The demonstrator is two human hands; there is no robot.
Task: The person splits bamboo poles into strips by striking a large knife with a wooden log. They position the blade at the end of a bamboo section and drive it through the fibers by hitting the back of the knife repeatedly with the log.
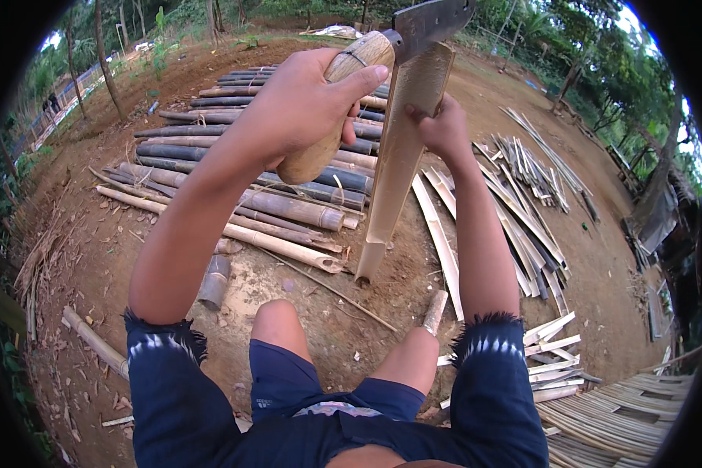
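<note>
My left hand (308, 97) grips the thick wooden handle (331, 109) of a big knife, whose dark blade (433, 22) rests across the top end of a split bamboo slat (398, 168). The slat stands nearly upright, its lower end on the dirt in front of my knees. My right hand (443, 129) holds the slat near its top, just under the blade.
A stack of whole bamboo poles (249, 168) lies on the ground to the left. Split bamboo strips (526, 203) are scattered and piled to the right, with more flat strips (616, 413) at the lower right. Short bamboo pieces (214, 281) lie near my knees. Trees surround the dirt yard.
</note>
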